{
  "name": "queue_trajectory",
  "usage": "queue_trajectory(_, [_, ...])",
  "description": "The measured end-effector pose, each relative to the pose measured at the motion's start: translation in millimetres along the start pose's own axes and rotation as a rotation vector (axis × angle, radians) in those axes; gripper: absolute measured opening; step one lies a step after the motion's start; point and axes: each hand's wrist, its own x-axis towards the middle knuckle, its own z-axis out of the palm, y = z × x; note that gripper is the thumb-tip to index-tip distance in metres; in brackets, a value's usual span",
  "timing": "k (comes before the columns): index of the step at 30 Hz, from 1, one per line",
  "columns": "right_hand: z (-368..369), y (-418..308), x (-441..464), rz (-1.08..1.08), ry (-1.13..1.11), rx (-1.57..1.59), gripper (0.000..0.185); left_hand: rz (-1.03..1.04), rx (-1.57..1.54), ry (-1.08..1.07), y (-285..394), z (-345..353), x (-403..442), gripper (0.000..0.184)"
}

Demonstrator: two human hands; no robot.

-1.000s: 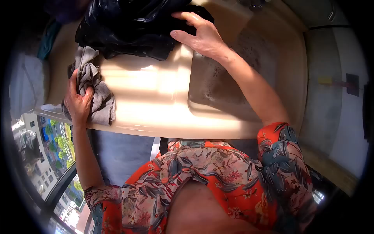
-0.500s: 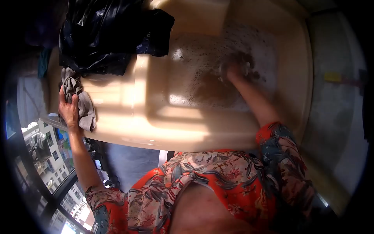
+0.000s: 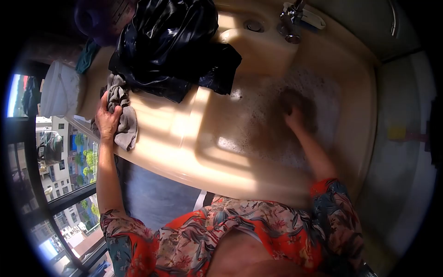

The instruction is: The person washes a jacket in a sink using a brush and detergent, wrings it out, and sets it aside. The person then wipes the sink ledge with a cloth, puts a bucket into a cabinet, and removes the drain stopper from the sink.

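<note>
On the ribbed left part of the cream sink (image 3: 177,152), my left hand (image 3: 108,119) is closed on a crumpled grey cloth (image 3: 125,131). My right hand (image 3: 294,115) reaches into the murky, soapy water (image 3: 258,106) of the basin on the right. Its fingers are under the surface, so whether they hold anything is hidden. Wet, shiny black clothing (image 3: 166,51) lies heaped just beyond the grey cloth.
A chrome faucet (image 3: 290,25) rises at the sink's back edge, near a drain opening (image 3: 254,26). A white bucket (image 3: 60,90) stands to the left, with a purple container (image 3: 102,21) behind. Windows (image 3: 69,217) line the lower left.
The view has shifted, bringing the faucet, drain and white bucket into sight. My right hand stays in the water, with less foam around it. My left hand still grips the grey cloth.
</note>
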Motion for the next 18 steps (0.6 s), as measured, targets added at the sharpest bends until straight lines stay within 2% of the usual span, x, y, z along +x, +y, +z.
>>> queue_trajectory(1, [-14.4,-23.8,-10.3,-0.003,0.03,-0.005,0.043,0.003,0.006,0.026,0.0,0.9,-0.2,0.054])
queue_trajectory(3, [9.6,42.6,29.4,-0.234,-0.092,0.162,0.035,0.06,0.059,0.052,-3.2,1.2,0.2,0.054])
queue_trajectory(5, [14.8,51.9,56.3,-0.35,-0.213,0.359,0.027,0.055,0.002,0.062,1.5,0.7,1.1,0.054])
queue_trajectory(6, [10.9,36.5,66.5,-0.35,-0.272,0.475,0.023,0.043,0.009,0.052,2.5,-0.1,1.7,0.054])
queue_trajectory(8, [-35.2,-81.9,30.3,-0.135,-0.261,0.818,0.017,0.017,0.04,0.053,4.2,-1.7,1.2,0.053])
queue_trajectory(11, [-71.6,-183.3,53.4,-0.502,0.001,0.494,0.018,0.036,0.073,0.088,-3.0,2.9,1.0,0.054])
queue_trajectory(13, [-74.9,-227.7,97.0,-0.643,0.265,0.348,0.022,0.044,0.064,0.096,-3.1,2.5,1.3,0.052])
queue_trajectory(14, [-71.8,-242.8,123.1,-0.672,0.416,0.28,0.024,0.043,0.062,0.1,-3.6,2.7,1.4,0.051])
queue_trajectory(16, [-94.3,-306.0,108.3,-0.458,0.403,0.107,0.027,0.054,0.04,0.124,-4.9,3.0,1.6,0.05])
queue_trajectory(18, [-87.7,-301.5,154.7,-0.566,0.471,0.024,0.028,0.04,0.013,0.114,-2.6,0.1,1.0,0.052])
